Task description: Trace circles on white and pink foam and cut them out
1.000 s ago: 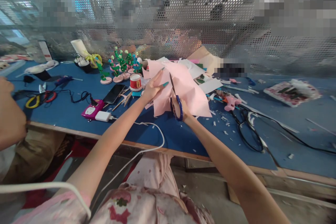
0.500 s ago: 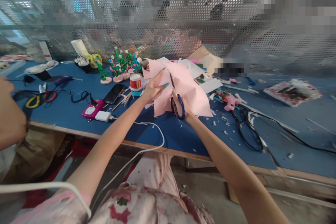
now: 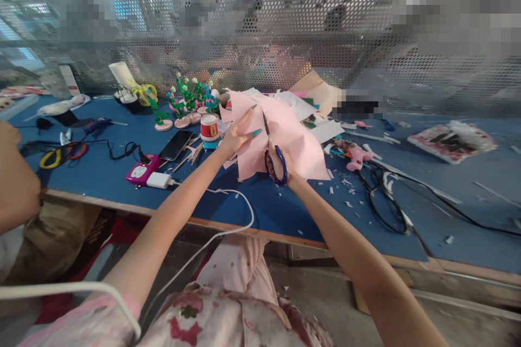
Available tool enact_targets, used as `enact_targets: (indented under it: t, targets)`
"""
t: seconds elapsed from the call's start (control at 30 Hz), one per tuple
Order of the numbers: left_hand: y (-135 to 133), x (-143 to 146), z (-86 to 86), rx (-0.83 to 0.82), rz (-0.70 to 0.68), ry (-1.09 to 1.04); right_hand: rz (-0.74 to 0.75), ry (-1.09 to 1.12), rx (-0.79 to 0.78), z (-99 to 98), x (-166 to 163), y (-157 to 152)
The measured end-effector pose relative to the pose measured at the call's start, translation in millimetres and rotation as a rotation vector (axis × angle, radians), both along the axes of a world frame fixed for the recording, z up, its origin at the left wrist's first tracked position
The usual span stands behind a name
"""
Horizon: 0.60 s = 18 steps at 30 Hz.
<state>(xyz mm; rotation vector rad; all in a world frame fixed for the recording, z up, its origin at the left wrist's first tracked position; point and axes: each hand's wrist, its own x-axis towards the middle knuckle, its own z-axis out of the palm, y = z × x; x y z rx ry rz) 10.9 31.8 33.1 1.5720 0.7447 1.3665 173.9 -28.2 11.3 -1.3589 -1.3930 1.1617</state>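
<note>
My left hand (image 3: 237, 137) pinches the left edge of a large pink sheet (image 3: 295, 141) held up over the blue table (image 3: 264, 211). The fingers have teal nails and lie along the sheet. My right hand (image 3: 280, 165) grips blue-handled scissors (image 3: 273, 154), fingers through the loops. The blades point up and away, into the sheet just right of my left fingers.
A phone (image 3: 176, 145), a pink device (image 3: 139, 172), a white charger (image 3: 158, 180), a red-and-white tub (image 3: 209, 127) and small green-and-pink craft flowers (image 3: 185, 103) lie left. Black cables (image 3: 386, 206), a pink glue gun (image 3: 355, 158) and scraps lie right. Another person's arm (image 3: 14, 179) is at far left.
The scissors and my right hand have shifted slightly toward me along the pink sheet. My left hand keeps its hold in the same place.
</note>
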Motion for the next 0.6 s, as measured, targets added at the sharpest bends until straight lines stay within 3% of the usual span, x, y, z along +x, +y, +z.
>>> enact_targets:
  t: [0.6]
  targets:
    - [-2.5, 0.3, 5.4, -0.004, 0.041, 0.054, -0.012, 0.123, -0.144, 11.5, -8.3, -4.7]
